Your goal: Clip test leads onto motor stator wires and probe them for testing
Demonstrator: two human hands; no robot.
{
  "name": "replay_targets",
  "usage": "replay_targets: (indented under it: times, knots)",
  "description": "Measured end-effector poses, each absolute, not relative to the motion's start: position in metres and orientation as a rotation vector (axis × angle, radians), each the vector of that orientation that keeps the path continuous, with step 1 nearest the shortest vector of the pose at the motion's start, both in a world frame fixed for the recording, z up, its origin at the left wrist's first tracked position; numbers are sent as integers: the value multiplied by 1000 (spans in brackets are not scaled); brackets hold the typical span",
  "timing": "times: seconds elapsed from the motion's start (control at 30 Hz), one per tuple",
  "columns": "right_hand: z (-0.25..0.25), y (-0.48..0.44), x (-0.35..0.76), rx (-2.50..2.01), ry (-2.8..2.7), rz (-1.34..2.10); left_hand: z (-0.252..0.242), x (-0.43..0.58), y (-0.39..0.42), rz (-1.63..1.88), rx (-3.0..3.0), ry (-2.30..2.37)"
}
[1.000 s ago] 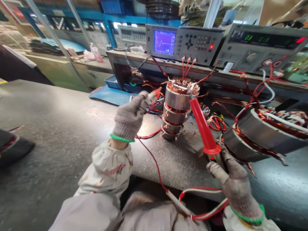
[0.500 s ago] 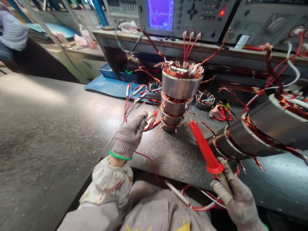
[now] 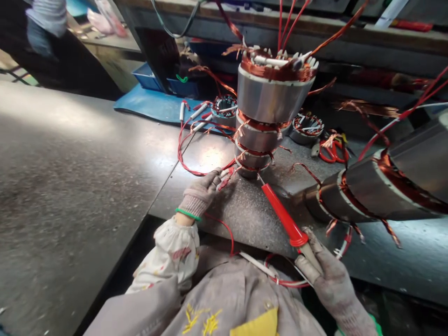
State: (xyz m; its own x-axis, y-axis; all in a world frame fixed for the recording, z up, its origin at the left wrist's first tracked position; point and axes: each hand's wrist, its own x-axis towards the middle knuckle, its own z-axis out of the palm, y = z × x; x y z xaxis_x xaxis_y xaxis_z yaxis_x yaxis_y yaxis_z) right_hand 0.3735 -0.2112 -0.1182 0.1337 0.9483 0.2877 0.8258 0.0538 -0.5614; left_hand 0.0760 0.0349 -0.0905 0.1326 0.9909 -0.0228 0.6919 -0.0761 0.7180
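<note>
My left hand (image 3: 201, 191), in a knitted glove, is closed around a small red clip-like lead end (image 3: 226, 179) at the foot of the stack of stators (image 3: 276, 95); the fingers partly hide it. A thin red wire (image 3: 227, 228) trails from beneath this hand towards my lap. My gloved right hand (image 3: 327, 270) grips the beige handle of a red test probe (image 3: 282, 212). Its metal tip points up and left to the lowest stator (image 3: 252, 161); whether it touches is unclear. Frayed copper lead ends stick out between the stators.
Several stators (image 3: 353, 186) lie on their sides in a row at right. Small wound stators (image 3: 306, 126) and red-handled scissors (image 3: 332, 151) are behind. A blue mat (image 3: 150, 107) with blue bins (image 3: 149, 77) is at back left. A person (image 3: 47, 28) stands far left.
My view has tipped down, so the instrument screen is out of sight. The probe tip has come down and left to the lowest stator. My left hand has moved closer to the stack's base.
</note>
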Motion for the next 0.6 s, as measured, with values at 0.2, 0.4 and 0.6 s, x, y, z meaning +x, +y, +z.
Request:
replay_targets:
  times: [0.2,0.4,0.6]
  knots:
    - [-120,-206,375,-1795,-1752,207,-93,75,42,703,1805,1506]
    - [-122,-206,378,-1805,-1748,185,-72,52,31,631,1762,1301]
    - [-120,-205,378,-1827,-1740,209,-74,48,26,715,1629,1251]
